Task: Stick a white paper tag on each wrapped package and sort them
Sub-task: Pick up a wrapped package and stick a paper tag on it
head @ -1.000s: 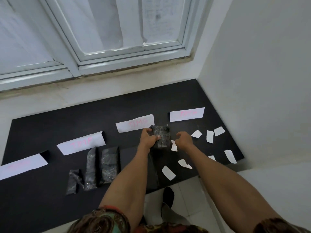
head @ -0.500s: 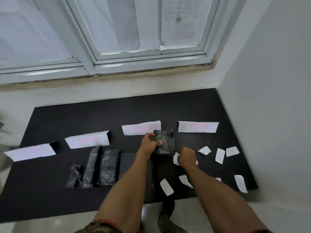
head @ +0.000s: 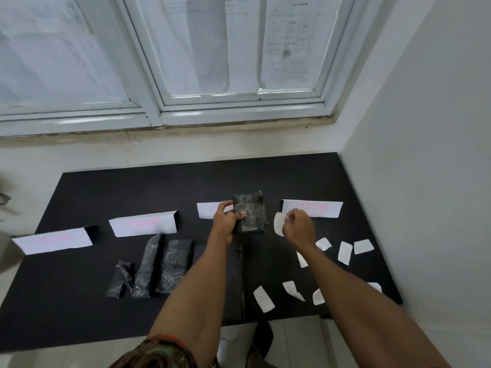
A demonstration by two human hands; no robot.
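Three wrapped packages (head: 150,265) are laid, seemingly untagged, at eight o'clock on the table (head: 132,187). A fourth package (head: 251,213) is gripped by the left hand (head: 225,225), fingers curled. At its three o'clock a white tag (head: 278,223) is pinched by the right hand (head: 297,228). Most tagging is judged undone.

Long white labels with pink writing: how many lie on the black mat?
4 labels in a row: far left, left of centre, one partly behind the left hand, one far right.

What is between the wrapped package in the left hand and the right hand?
A white paper tag, pinched by the right hand, beside the package that the left hand grips; the head view shows it.
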